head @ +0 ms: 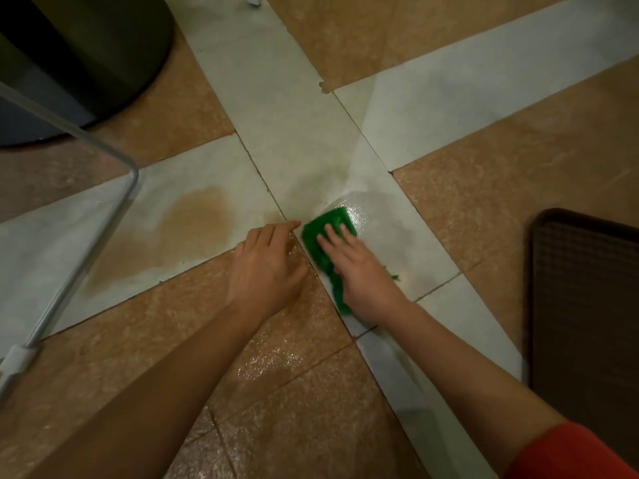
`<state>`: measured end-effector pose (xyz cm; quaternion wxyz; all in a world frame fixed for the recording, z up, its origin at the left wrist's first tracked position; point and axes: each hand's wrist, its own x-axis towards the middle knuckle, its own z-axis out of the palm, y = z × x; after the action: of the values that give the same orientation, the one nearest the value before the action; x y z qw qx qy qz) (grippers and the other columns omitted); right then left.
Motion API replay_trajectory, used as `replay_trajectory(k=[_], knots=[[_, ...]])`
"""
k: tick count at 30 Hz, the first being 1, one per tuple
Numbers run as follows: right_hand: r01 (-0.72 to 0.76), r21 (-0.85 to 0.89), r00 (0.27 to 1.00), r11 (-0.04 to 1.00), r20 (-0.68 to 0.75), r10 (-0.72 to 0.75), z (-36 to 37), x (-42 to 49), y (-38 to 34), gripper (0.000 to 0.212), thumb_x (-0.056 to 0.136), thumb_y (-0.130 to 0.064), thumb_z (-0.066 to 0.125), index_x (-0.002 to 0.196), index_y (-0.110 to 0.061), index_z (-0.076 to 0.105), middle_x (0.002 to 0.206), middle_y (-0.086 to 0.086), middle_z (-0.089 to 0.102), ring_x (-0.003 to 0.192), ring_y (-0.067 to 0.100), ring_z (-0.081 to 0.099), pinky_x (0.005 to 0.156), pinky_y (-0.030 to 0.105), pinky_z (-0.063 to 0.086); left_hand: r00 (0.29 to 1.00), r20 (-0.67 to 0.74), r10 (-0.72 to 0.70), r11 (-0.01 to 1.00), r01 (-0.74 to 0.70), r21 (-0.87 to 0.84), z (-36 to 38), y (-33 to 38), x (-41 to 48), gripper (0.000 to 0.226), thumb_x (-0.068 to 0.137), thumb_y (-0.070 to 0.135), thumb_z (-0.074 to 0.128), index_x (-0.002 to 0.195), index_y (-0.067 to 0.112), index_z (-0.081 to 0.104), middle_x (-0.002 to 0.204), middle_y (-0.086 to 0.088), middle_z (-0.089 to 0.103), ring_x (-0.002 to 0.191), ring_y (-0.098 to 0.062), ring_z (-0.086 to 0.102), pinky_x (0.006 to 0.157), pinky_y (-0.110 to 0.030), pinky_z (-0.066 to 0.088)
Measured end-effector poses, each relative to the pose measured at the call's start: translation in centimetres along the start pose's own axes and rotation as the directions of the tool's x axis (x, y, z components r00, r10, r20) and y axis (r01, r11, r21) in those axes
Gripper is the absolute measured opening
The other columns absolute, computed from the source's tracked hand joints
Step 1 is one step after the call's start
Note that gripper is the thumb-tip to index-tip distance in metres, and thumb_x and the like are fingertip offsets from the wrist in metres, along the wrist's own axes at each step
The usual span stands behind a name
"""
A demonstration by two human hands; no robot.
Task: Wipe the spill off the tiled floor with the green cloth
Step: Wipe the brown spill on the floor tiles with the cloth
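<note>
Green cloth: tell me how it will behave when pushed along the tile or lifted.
Probably floppy: the green cloth lies bunched and flattened under the right hand. It likely slides easily, since the tiled floor beside it glistens wet. Lifted, it may sag and drip.

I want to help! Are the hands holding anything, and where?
Nothing gripped: right hand presses flat on the middle of the green cloth; left hand holds nothing.

No readable text, label, brand or number showing; none appearing on green cloth [331, 216], tiled floor [294, 140], dark mat [584, 288].
</note>
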<state>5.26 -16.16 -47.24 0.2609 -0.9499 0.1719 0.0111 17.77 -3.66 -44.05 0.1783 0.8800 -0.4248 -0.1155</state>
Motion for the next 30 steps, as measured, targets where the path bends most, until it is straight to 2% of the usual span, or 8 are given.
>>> replay_trajectory(k=[3, 7, 9, 13, 15, 17, 23, 30], knots=[[0.064, -0.020, 0.997, 0.998, 0.039, -0.063, -0.4, -0.6, 1.1, 0.075, 0.087, 0.005, 0.047, 0.149, -0.020, 0.013, 0.155, -0.005, 0.004, 0.141, 0.010, -0.011, 0.117, 0.030, -0.007, 1.000, 0.024, -0.012, 1.000, 0.012, -0.003, -0.2, -0.5, -0.3, 0.059, 0.083, 0.032, 0.059, 0.137, 0.023, 0.037, 0.131, -0.002, 0.050, 0.121, -0.020, 0.040, 0.099, -0.034, 0.031], [-0.224, 0.028, 0.971, 0.974, -0.080, 0.226, -1.2, 2.8, 0.8, 0.071, 0.093, -0.001, 0.044, 0.150, -0.022, 0.006, 0.156, -0.005, -0.004, 0.143, 0.015, -0.012, 0.115, 0.032, -0.010, 1.000, 0.020, -0.008, 0.998, 0.007, 0.059, -0.7, -1.6, -0.6, 0.058, 0.082, 0.031, 0.059, 0.135, 0.020, 0.040, 0.126, -0.005, 0.052, 0.116, -0.024, 0.043, 0.096, -0.037, 0.034], [-0.260, 0.016, 0.960, 0.965, -0.101, 0.261, -0.8, 4.2, -0.3, 0.074, 0.091, -0.002, 0.046, 0.150, -0.020, 0.004, 0.158, 0.000, -0.003, 0.145, 0.020, -0.010, 0.114, 0.032, -0.010, 1.000, 0.010, -0.016, 0.998, 0.015, 0.069, -1.0, -1.8, -0.6, 0.057, 0.081, 0.030, 0.059, 0.133, 0.017, 0.042, 0.123, -0.006, 0.054, 0.113, -0.025, 0.045, 0.094, -0.038, 0.036], [-0.049, -0.030, 0.999, 0.998, -0.010, 0.049, 0.1, 2.9, -2.0, 0.084, 0.086, -0.001, 0.055, 0.150, -0.019, 0.005, 0.158, -0.001, -0.002, 0.145, 0.018, -0.010, 0.114, 0.030, -0.011, 0.999, -0.012, -0.038, 0.998, 0.038, 0.051, -1.2, -1.7, -0.6, 0.059, 0.080, 0.030, 0.061, 0.134, 0.019, 0.041, 0.123, -0.006, 0.054, 0.113, -0.024, 0.045, 0.094, -0.037, 0.036], [0.097, -0.040, 0.994, 0.994, 0.052, -0.095, 0.4, 1.5, -1.7, 0.077, 0.088, 0.000, 0.050, 0.150, -0.018, 0.009, 0.158, -0.001, 0.002, 0.144, 0.015, -0.010, 0.113, 0.027, -0.013, 0.999, -0.008, -0.034, 0.998, 0.034, 0.059, -1.1, -1.8, -0.8, 0.058, 0.081, 0.032, 0.060, 0.134, 0.020, 0.041, 0.124, -0.005, 0.054, 0.114, -0.023, 0.044, 0.095, -0.036, 0.035], [0.118, -0.037, 0.992, 0.992, 0.045, -0.116, 0.0, 0.8, -0.5, 0.069, 0.093, -0.003, 0.046, 0.150, -0.022, 0.012, 0.156, -0.005, 0.002, 0.140, 0.009, -0.013, 0.111, 0.026, -0.014, 0.999, 0.001, -0.040, 0.996, 0.040, 0.077, -1.0, -2.1, -1.0, 0.058, 0.082, 0.034, 0.059, 0.135, 0.020, 0.040, 0.125, -0.005, 0.053, 0.116, -0.022, 0.043, 0.096, -0.036, 0.034], [-0.303, 0.041, 0.944, 0.952, -0.120, 0.306, -0.6, 4.3, -1.0, 0.073, 0.091, 0.000, 0.045, 0.150, -0.019, 0.006, 0.158, 0.002, -0.003, 0.145, 0.020, -0.010, 0.113, 0.032, -0.012, 1.000, 0.005, -0.030, 0.997, 0.029, 0.076, -1.4, -2.6, -1.7, 0.057, 0.082, 0.032, 0.060, 0.134, 0.017, 0.043, 0.123, -0.006, 0.055, 0.115, -0.025, 0.044, 0.094, -0.038, 0.035], [0.056, 0.022, 0.997, 0.998, 0.045, -0.057, 2.1, -0.6, -3.8, 0.078, 0.087, 0.000, 0.051, 0.150, -0.020, 0.010, 0.157, -0.003, -0.001, 0.142, 0.013, -0.013, 0.115, 0.031, -0.011, 0.999, -0.020, -0.027, 0.998, 0.028, 0.062, -1.4, -2.1, -1.2, 0.055, 0.083, 0.033, 0.060, 0.133, 0.018, 0.043, 0.123, -0.007, 0.055, 0.114, -0.024, 0.046, 0.094, -0.037, 0.037]])
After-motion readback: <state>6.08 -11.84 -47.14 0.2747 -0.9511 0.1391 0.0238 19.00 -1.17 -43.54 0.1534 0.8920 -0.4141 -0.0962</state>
